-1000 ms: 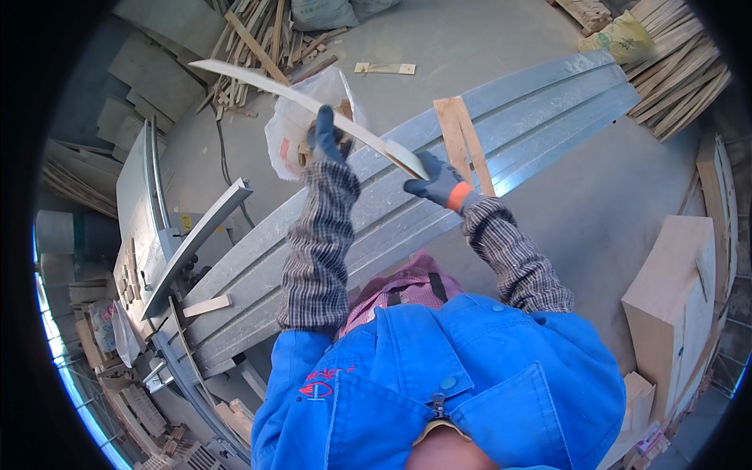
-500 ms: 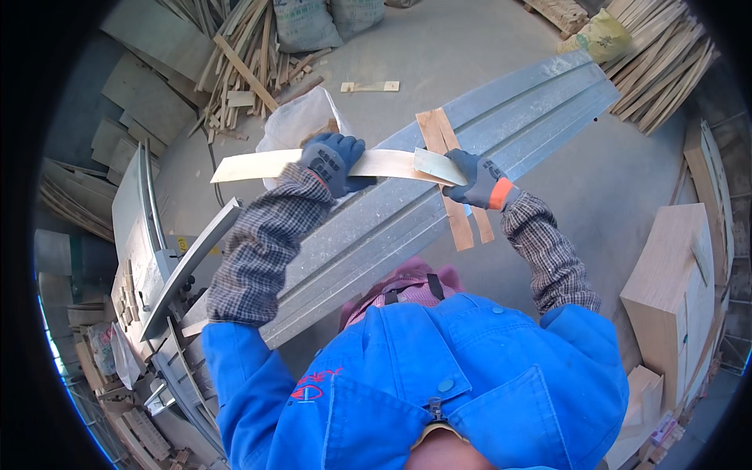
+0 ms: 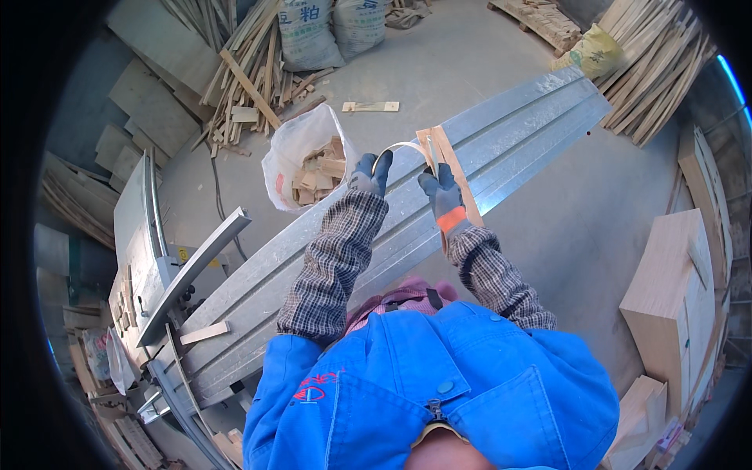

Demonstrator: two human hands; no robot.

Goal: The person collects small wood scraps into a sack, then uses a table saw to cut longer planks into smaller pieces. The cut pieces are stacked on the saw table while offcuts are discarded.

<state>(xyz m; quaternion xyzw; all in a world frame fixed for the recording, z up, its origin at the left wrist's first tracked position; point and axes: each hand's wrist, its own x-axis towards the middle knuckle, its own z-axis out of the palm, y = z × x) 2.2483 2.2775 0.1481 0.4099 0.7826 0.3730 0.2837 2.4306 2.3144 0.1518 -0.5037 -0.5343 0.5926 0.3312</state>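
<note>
Between my two gloved hands a thin pale wood strip (image 3: 404, 144) is bent up into an arch. My left hand (image 3: 370, 173) closes on its left end. At the other end, my right hand (image 3: 441, 190), with an orange cuff, grips the strip near a narrow upright edge of wood; I cannot tell whether that edge is a second piece. Just beyond the right hand, flat brown wood strips (image 3: 457, 168) lie across the long grooved metal sliding table (image 3: 517, 133). Parts of the fingers and of the held ends are hidden.
A white bag (image 3: 276, 170) of wood offcuts (image 3: 319, 170) stands left of the hands. A metal fence (image 3: 196, 274) and a small wood strip (image 3: 205, 332) are at the table's left end. Wood stacks (image 3: 654, 70), full sacks (image 3: 309, 35) and a large wooden box (image 3: 666, 274) stand around.
My hands have come closer together, the left moving right and the right moving left. The wood strip has gone from nearly flat to a tight arch. The bag of offcuts is now uncovered.
</note>
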